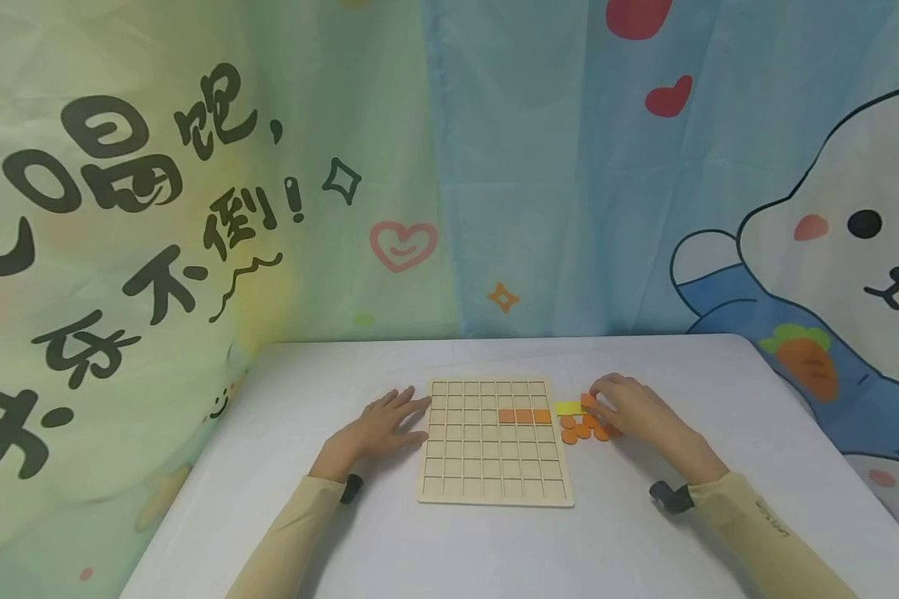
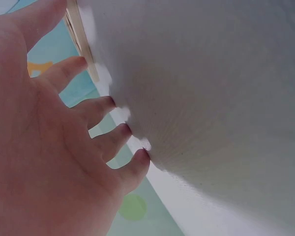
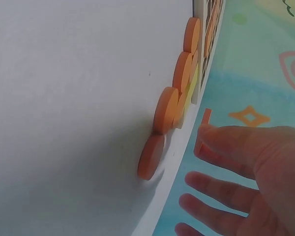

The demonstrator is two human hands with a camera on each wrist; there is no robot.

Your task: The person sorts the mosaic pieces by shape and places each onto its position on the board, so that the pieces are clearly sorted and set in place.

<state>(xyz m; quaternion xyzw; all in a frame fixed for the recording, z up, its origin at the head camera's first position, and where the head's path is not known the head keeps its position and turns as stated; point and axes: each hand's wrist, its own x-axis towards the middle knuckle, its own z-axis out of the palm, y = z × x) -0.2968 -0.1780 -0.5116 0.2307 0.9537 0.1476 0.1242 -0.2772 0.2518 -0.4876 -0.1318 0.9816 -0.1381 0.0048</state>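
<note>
A wooden grid board [image 1: 494,453] lies on the table, with several orange square tiles [image 1: 524,416] in a row near its right edge. My left hand [image 1: 378,428] rests with spread fingers at the board's left edge; the left wrist view shows those fingers [image 2: 103,108] spread, tips on the table. To the right of the board, my right hand [image 1: 644,416] pinches an orange square tile [image 3: 206,116] between thumb and finger, above the table. Beneath and beside it are several orange discs [image 1: 583,431] and a yellow piece [image 1: 568,408].
The white table [image 1: 494,549] ends at a printed curtain [image 1: 517,166] behind it. In the right wrist view, the orange discs [image 3: 165,110] lie in a line beside the board's edge [image 3: 204,49].
</note>
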